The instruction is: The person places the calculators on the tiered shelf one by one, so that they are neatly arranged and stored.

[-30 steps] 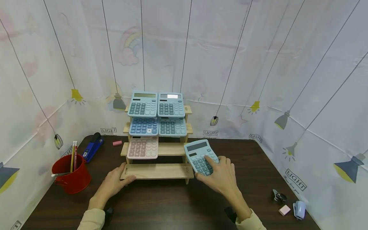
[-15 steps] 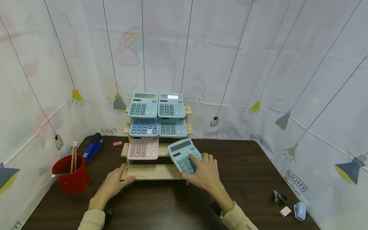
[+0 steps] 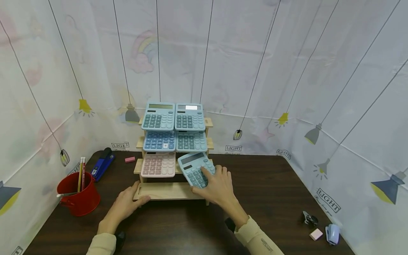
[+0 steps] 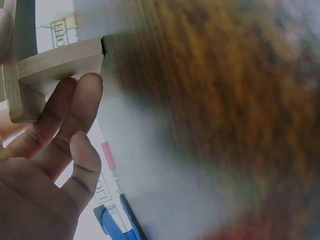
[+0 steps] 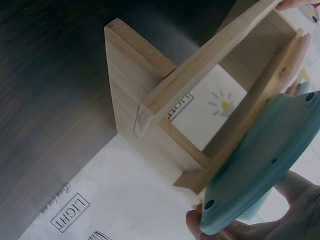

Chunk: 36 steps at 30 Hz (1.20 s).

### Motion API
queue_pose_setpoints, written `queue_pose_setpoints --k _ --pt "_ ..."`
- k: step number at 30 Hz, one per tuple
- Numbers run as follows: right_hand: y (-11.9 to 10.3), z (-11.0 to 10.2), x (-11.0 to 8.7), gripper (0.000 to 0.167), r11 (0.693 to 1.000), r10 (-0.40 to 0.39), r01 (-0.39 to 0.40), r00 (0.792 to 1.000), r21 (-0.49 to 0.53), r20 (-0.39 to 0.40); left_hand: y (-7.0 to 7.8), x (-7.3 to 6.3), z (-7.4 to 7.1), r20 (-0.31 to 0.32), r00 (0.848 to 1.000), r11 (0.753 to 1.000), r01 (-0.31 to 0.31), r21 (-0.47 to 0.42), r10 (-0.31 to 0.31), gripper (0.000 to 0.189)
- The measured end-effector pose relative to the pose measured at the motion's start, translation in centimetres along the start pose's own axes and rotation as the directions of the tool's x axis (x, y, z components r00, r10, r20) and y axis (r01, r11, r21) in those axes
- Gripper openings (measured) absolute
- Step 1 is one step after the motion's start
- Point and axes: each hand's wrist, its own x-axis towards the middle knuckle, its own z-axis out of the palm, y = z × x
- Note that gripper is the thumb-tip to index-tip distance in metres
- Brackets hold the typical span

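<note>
My right hand (image 3: 218, 186) holds a light blue calculator (image 3: 192, 165) by its edges, tilted against the right part of a tiered wooden rack's third step. In the right wrist view the calculator's underside (image 5: 265, 155) meets the step's edge, fingers along its rim. My left hand (image 3: 125, 203) grips the left end of the bottom step of the wooden rack (image 3: 172, 191), thumb on top; its fingers (image 4: 86, 97) lie against the side in the left wrist view. A pink calculator (image 3: 158, 164) sits left on the third step. A blue calculator (image 3: 159, 141) and several light blue ones (image 3: 190, 117) fill the upper steps.
At the left stand a red bucket (image 3: 81, 205) with pencils and a blue stapler (image 3: 102, 163). A pink eraser (image 3: 130, 159) lies behind. At the right are a black clip (image 3: 309, 219), a pale eraser (image 3: 316, 234) and a small light blue stapler (image 3: 332, 233).
My right hand has carried the light blue calculator leftward, from beside the rack onto its third step, next to the pink calculator. The left hand has stayed on the rack.
</note>
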Motion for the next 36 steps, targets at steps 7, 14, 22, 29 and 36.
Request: queue_pose_setpoints --k 7,14,22,29,36 --pt "-1.0 1.3 1.5 0.090 0.999 0.050 -0.049 0.998 -0.009 0.032 -0.1 0.1 0.1 -0.005 1.000 1.000 -0.002 -0.004 0.002 0.106" --pt "-1.7 1.4 2.4 0.095 0.998 0.053 -0.054 0.996 0.019 0.066 0.0 0.0 0.0 -0.006 1.000 1.000 0.000 -0.012 0.000 0.106" --pt "-1.7 1.3 2.7 0.090 0.983 0.016 -0.039 0.992 0.181 0.129 0.3 -0.1 -0.2 -0.018 1.000 1.000 -0.005 -0.010 0.005 0.105" --pt "-2.3 1.7 3.7 0.091 0.991 0.011 -0.023 0.996 0.134 0.085 0.4 -0.1 -0.4 -0.016 1.000 1.000 -0.008 -0.008 0.008 0.105" --pt "-2.9 2.5 4.2 0.091 0.991 0.055 -0.067 0.993 0.119 0.104 0.0 -0.2 -0.1 -0.004 1.000 1.000 -0.013 -0.007 0.013 0.104"
